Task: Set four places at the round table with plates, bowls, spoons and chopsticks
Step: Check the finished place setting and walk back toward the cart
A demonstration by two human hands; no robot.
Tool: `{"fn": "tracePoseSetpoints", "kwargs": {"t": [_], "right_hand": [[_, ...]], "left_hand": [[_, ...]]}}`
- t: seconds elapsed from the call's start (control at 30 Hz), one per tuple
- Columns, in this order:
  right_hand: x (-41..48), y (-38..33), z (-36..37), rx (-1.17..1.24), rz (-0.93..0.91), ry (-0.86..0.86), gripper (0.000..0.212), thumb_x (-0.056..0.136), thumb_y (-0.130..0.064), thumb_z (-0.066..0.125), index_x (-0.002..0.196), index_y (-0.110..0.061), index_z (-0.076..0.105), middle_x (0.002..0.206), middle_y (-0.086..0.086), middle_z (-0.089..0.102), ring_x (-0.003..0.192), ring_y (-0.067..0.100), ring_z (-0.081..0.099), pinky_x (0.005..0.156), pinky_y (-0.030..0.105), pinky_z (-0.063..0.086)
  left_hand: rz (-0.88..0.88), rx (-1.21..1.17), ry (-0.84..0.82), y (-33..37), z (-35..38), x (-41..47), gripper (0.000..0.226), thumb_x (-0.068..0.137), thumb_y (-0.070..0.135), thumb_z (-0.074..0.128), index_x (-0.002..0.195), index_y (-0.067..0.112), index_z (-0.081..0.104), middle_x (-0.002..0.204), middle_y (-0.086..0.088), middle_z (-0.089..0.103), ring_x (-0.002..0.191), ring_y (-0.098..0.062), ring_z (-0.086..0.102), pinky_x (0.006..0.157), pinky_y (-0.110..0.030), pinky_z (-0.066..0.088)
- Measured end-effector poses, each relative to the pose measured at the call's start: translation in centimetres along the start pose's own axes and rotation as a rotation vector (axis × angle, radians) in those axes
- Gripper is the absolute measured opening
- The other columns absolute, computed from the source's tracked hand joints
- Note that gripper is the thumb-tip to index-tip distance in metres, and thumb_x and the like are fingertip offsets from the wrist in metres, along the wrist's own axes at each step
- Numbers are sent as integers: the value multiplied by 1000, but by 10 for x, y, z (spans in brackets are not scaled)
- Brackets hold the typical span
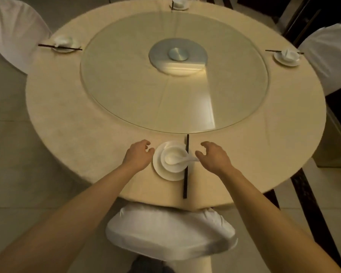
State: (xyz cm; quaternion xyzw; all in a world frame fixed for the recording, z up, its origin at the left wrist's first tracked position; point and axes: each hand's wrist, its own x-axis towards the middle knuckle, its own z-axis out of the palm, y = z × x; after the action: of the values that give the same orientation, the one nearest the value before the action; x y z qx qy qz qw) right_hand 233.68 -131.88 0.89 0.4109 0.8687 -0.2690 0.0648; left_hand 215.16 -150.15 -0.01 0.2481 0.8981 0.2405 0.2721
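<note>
Bare forearms are stretched from the lower corners toward the near edge of the round cream-clothed worktop [67,123]. Between the hands a white round plate [158,170] is laid, with a white ceramic bowl [176,168] set on it and a white ceramic spoon [172,159] resting in the bowl, its handle reaching out over the bowl's right rim toward the right hand. A pair of dark chopsticks [185,180] is laid lengthwise along the plate's right edge, running from near the glass disc to close by the worktop's near rim.

The left hand [137,155] is held just left of the plate, fingers loosely curled and parted, nothing gripped; whether the fingertips touch the plate's rim cannot be told. The right hand [214,157] is held just right of the chopsticks, fingers spread and curved, the thumb close to the spoon's handle end; contact cannot be told, and nothing is clasped.

A large round glass turntable [126,85] is seated in the middle of the worktop, on a grey metal hub [178,53]. Three further settings are seen at the rim: one at the left [64,44], one at the far side [179,3], partly cut off, and one at the right [286,57], each with white crockery and dark chopsticks. White-covered chairs are placed at the left [16,30], the right [331,56] and the near side [169,233].
</note>
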Motion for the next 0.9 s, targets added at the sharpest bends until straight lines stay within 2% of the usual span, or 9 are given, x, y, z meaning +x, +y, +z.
{"fn": "tracePoseSetpoints", "kwargs": {"t": [0.2, 0.4, 0.47, 0.5, 0.57, 0.63, 0.73, 0.83, 0.9], "right_hand": [[12, 23, 40, 442, 304, -9, 54, 102, -45, 38, 135, -6, 56, 136, 14, 60, 123, 35, 54, 99, 39, 41], [24, 25, 64, 607, 376, -62, 58, 100, -55, 35, 121, -10, 63, 120, 12, 65, 109, 33, 59, 92, 40, 45], [29, 22, 69, 627, 382, -74, 57, 101, -55, 36, 122, -10, 63, 118, 10, 63, 107, 31, 58, 86, 36, 42], [31, 21, 71, 634, 386, -80, 56, 101, -55, 36, 121, -10, 63, 116, 9, 62, 105, 30, 57, 84, 36, 40], [33, 21, 74, 640, 389, -84, 53, 101, -54, 36, 111, -11, 64, 109, 9, 62, 98, 29, 56, 81, 35, 40], [34, 23, 76, 649, 390, -76, 50, 101, -53, 37, 105, -11, 64, 104, 9, 63, 96, 29, 57, 80, 36, 42], [33, 26, 78, 648, 381, -67, 47, 100, -53, 39, 102, -13, 64, 103, 8, 64, 96, 29, 57, 81, 37, 42], [29, 30, 80, 641, 372, -54, 42, 100, -52, 41, 100, -16, 64, 101, 5, 65, 98, 28, 58, 82, 37, 42], [26, 34, 80, 638, 372, -38, 41, 100, -51, 42, 98, -17, 64, 96, 3, 63, 98, 28, 57, 79, 36, 40]], "left_hand": [[-173, -190, -115, -17, 36, 10, 59, 100, 40, 47, 152, 12, 37, 155, -9, 41, 139, -27, 41, 112, -38, 34], [-197, -322, -147, -24, 49, 21, 55, 101, 41, 45, 147, 11, 46, 151, -7, 46, 138, -24, 43, 112, -36, 33], [-200, -371, -144, -24, 51, 23, 42, 101, 40, 47, 130, 14, 62, 136, -7, 59, 123, -22, 52, 102, -34, 38], [-200, -384, -140, -23, 53, 24, 31, 100, 39, 47, 110, 19, 69, 121, -7, 63, 112, -20, 54, 95, -34, 39], [-191, -406, -129, -22, 54, 26, 22, 99, 38, 49, 85, 28, 63, 104, -1, 59, 102, -19, 52, 93, -37, 42], [-187, -415, -125, -22, 54, 26, 23, 98, 39, 50, 98, 25, 68, 106, 4, 57, 104, -17, 52, 98, -38, 42], [-188, -410, -128, -23, 54, 25, 24, 98, 40, 51, 93, 25, 69, 107, 1, 60, 105, -20, 55, 97, -36, 42], [-207, -412, -136, -19, 54, 21, 42, 97, 41, 52, 125, 13, 66, 124, -2, 65, 118, -22, 58, 105, -39, 43], [-199, -414, -143, -17, 57, 19, 40, 97, 41, 51, 120, 14, 69, 122, -4, 67, 116, -23, 59, 105, -40, 44]]}}
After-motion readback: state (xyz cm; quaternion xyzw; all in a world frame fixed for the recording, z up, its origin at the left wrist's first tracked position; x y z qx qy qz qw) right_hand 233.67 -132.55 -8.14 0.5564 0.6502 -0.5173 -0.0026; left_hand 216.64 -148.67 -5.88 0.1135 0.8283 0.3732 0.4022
